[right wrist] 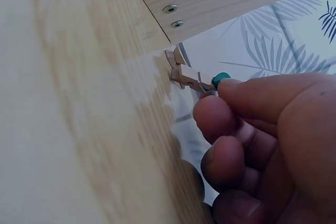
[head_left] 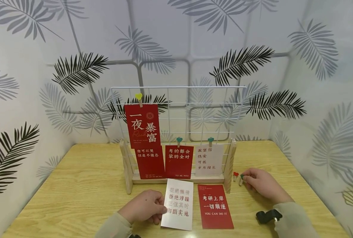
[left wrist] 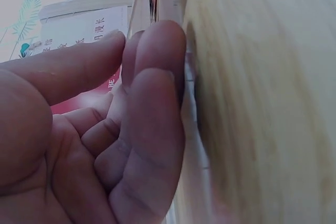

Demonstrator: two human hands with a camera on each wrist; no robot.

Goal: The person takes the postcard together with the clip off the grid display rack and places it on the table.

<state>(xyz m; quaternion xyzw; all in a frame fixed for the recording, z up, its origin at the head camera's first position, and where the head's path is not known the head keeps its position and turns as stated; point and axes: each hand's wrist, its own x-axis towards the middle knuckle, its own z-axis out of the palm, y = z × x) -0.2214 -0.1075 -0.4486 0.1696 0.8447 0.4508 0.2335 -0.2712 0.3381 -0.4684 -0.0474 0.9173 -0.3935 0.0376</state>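
My left hand (head_left: 146, 206) pinches the left edge of a white card (head_left: 179, 201) with printed lettering, low over the table in front of the rack. Seen from the left wrist, thumb and fingers meet at the card's edge, which shows almost edge-on. On the right, my right hand (head_left: 262, 183) pinches a small wooden clothespin (right wrist: 191, 78) by its green heart end, close to the tabletop. Beside it stands a clothespin with a red heart (head_left: 235, 175). A red card (head_left: 215, 208) with white lettering lies between the two hands.
A white wire grid rack (head_left: 206, 103) on a wooden base (head_left: 152, 181) stands at the middle of the wooden table (head_left: 84, 178). Red cards (head_left: 179, 165) and a white card (head_left: 210, 162) hang there, some under heart clothespins (head_left: 139, 97). Leaf-patterned walls close the back and sides.
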